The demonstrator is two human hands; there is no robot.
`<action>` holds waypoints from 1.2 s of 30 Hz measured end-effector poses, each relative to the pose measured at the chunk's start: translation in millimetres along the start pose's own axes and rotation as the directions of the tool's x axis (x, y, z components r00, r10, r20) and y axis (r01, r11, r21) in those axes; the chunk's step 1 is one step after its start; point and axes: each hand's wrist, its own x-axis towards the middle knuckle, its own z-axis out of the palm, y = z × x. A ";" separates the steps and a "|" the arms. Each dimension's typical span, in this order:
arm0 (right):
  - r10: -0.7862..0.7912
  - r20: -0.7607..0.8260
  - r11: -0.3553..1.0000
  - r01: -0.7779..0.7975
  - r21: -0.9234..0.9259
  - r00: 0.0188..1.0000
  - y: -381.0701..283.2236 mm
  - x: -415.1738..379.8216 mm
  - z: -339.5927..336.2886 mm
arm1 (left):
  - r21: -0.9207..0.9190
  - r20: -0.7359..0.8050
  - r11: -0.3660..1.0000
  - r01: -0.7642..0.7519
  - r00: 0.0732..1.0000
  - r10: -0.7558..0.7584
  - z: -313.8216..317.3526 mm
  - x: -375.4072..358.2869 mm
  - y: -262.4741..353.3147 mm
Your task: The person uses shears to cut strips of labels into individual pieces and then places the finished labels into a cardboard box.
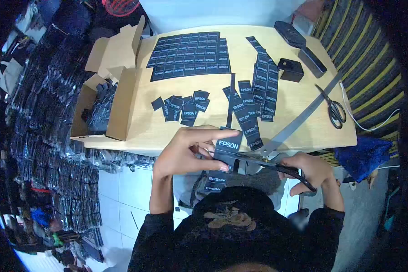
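Black EPSON label strip [225, 152], printed in white lettering, held just off the near edge of the counter [140, 129], between both hands. Left hand [186, 152]: fingers closed on the strip's upper label, thumb beneath, forefinger stretched along its top edge. Right hand [310, 170]: closed around the black handles of a pair of steel scissors [263, 159], whose blades lie across the strip just under the gripped label. More of the same strip hangs below the hands [215, 179].

Progress, judged from the layout: partly done. Cut single labels, a loose pile [182, 108], lie on the light wooden counter just beyond the left hand. Uncut strips of labels [258, 97], several lying side by side, sit to the right of that pile. One full uncut sheet of labels [190, 55] lies at the far side, so much cutting is left.

Also present: a second pair of scissors [334, 110] near the right edge; small black boxes [291, 69] at the far right corner; an open brown cardboard carton [105, 97] at the left edge holding dark packets; stacks of bagged dark goods [45, 131] on the floor to the left.
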 end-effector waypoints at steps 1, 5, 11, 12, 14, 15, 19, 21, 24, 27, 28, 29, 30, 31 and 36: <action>0.000 -0.001 1.000 0.000 0.000 1.000 0.3 1.0 0.0 | 0.000 0.000 1.000 0.000 1.000 0.000 0.6 0.5 -1.9; 0.004 0.028 1.000 -0.004 0.000 1.000 -0.4 5.6 -1.2 | 0.000 0.043 1.000 -0.001 0.999 0.001 1.7 3.3 -6.8; -0.027 0.006 0.999 0.027 0.036 1.000 11.9 5.4 3.4 | 0.023 0.069 0.996 -0.087 0.994 0.085 3.0 9.9 -6.8; -0.022 0.006 1.000 0.021 0.023 1.000 13.4 5.0 3.9 | 0.025 0.076 0.996 -0.085 0.994 0.083 1.7 10.1 -7.1; -0.017 0.004 0.999 0.017 0.034 1.000 13.2 5.0 3.4 | 0.010 0.074 0.997 -0.081 0.994 0.080 2.7 11.4 -8.1; -0.014 0.002 0.999 0.014 0.045 1.000 13.0 5.3 3.3 | -0.006 0.071 0.997 -0.076 0.995 0.076 3.0 11.5 -8.4; 0.076 0.027 0.995 -0.078 0.058 0.997 6.9 4.7 0.9 | 0.024 0.143 0.999 -0.027 0.989 0.024 -3.2 12.8 -4.1; 0.062 -0.038 0.997 -0.061 0.041 0.997 7.4 3.8 3.8 | -0.007 0.105 0.999 -0.048 0.993 0.048 0.5 12.8 -9.4; 0.085 -0.069 0.996 -0.083 0.029 0.994 7.3 6.1 7.0 | -0.059 0.075 0.997 -0.054 0.995 0.058 -1.6 12.0 -15.9; 0.065 -0.103 0.998 -0.061 0.033 0.993 13.9 4.2 12.0 | -0.134 0.038 0.988 0.073 0.997 -0.068 -5.7 9.3 -15.2; 0.042 -0.124 0.999 -0.038 0.035 0.991 16.2 3.1 13.5 | -0.075 0.038 0.993 0.092 0.995 -0.089 -12.1 5.6 -22.4; 0.033 -0.119 0.999 -0.029 0.033 0.992 18.7 1.0 15.6 | -0.069 0.029 0.993 0.094 0.995 -0.092 -17.2 4.4 -33.1; 0.096 -0.167 0.994 -0.085 0.072 0.981 22.3 -2.9 18.5 | -0.053 -0.040 0.993 0.110 0.993 -0.112 -22.9 4.1 -45.4; 0.159 -0.210 0.984 -0.137 0.113 0.965 27.2 -7.2 21.1 | -0.036 -0.112 0.991 0.129 0.985 -0.132 -29.1 4.3 -54.9; 0.270 -0.253 0.961 -0.242 0.138 0.929 46.0 -17.3 35.6 | 0.075 -0.269 0.963 0.260 0.935 -0.232 -67.7 3.4 -105.2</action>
